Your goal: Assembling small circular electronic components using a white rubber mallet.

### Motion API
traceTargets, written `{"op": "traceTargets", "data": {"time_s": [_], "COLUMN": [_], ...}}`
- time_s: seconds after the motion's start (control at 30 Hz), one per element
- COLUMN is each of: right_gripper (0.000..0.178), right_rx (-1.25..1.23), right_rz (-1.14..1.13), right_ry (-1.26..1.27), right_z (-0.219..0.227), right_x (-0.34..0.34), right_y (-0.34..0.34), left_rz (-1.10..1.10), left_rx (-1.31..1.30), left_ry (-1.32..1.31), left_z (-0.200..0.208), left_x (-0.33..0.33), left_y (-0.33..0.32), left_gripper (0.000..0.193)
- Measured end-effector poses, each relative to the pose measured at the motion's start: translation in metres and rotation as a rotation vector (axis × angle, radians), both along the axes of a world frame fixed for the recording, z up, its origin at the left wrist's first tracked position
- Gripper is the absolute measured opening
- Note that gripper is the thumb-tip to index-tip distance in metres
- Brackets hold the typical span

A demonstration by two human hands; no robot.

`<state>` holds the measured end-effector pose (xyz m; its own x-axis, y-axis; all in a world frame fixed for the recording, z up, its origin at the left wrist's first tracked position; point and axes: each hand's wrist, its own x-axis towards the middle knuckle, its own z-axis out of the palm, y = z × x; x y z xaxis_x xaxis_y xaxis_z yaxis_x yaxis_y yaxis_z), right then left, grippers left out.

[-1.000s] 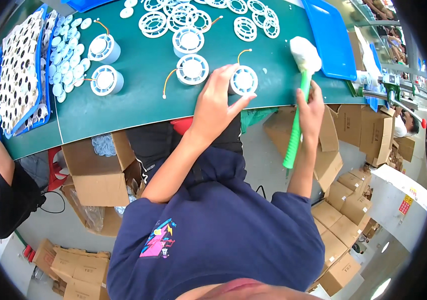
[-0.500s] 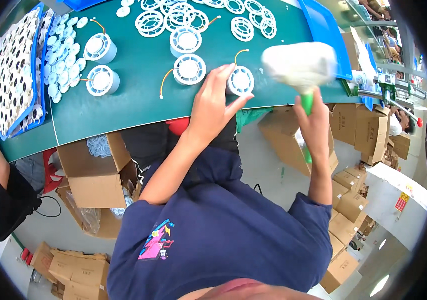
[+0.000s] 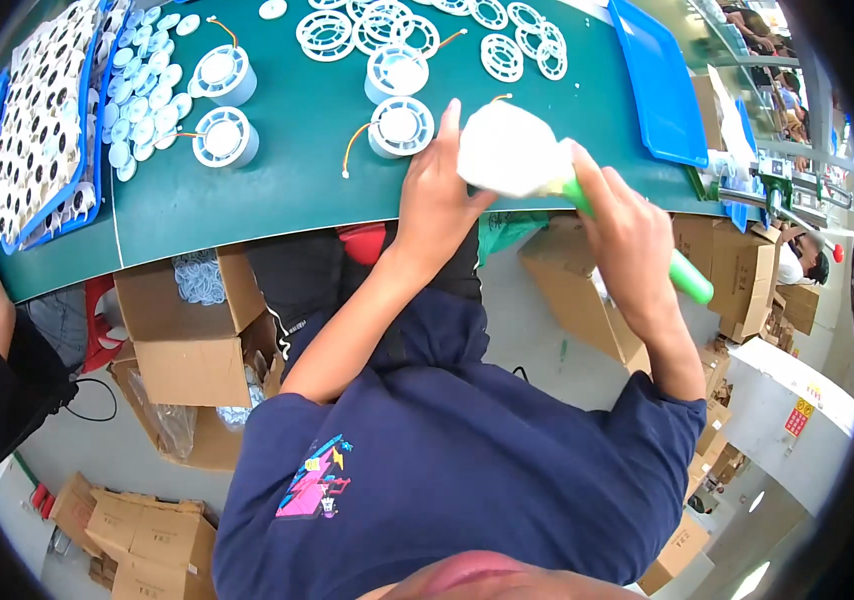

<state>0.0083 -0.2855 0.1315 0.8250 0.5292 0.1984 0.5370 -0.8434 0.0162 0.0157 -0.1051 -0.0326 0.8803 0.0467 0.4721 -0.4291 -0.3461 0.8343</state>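
A mallet (image 3: 532, 165) with a big white head and a bright green handle is held above the near edge of the green table (image 3: 277, 200). The head looks blurred and rounded, and it hangs just over the edge, near the middle of the table's near side. The handle runs down and to the right, and its green end sticks out below the right hand (image 3: 622, 235).

The right hand is closed around the handle just behind the head, with the fingers wrapped and the knuckles turned up. The right forearm comes up from the lower right and is bent at the elbow.

The left hand (image 3: 437, 200) is laid flat at the near edge, just left of the mallet head. Its fingers are stretched toward a white round fan part (image 3: 402, 125) with an orange wire, and the fingertips seem to touch it. Nothing is gripped by it, as far as can be seen. The left arm is stretched forward from the dark blue sleeve.

More white round parts (image 3: 225, 135) are placed toward the left on the table. White rings (image 3: 367, 25) are spread along the far edge. A blue tray (image 3: 662, 80) is lying at the right end.
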Motion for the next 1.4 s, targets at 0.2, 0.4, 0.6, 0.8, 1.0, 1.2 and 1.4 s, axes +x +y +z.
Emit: {"op": "traceTargets", "data": {"time_s": [0.2,0.4,0.6,0.8,1.0,1.2,1.4], "right_gripper": [0.068,0.064,0.052,0.031,0.025,0.025,0.028], "right_rx": [0.067,0.184,0.229,0.629,0.657,0.505,0.903], "right_rz": [0.051,-0.028,-0.002,-0.41,-0.608,-0.449,-0.759], "right_ry": [-0.096,-0.14,-0.213,0.005,0.256,0.221,0.135], "right_z": [-0.032,-0.063,-0.092,-0.117,-0.088,-0.098,-0.091], "right_x": [-0.034,-0.048,-0.052,-0.062,-0.03,-0.028,-0.038], "right_y": [-0.019,-0.042,-0.05,-0.048,-0.044,-0.071,-0.072], "left_rz": [-0.021,0.018,0.027,0.03,-0.035,-0.071,-0.069], "left_rx": [-0.064,0.048,0.056,0.068,0.025,0.065,-0.01], "left_ry": [-0.004,0.02,0.035,0.036,0.091,0.1,0.191], "left_z": [0.003,0.007,0.007,0.007,0.008,0.02,0.019], "left_x": [0.0,-0.002,-0.002,-0.002,0.0,0.005,0.032], "left_y": [0.001,-0.001,0.004,0.002,0.007,0.0,-0.063], "left_gripper": [0.096,0.094,0.091,0.062,0.062,0.061,0.058]}}
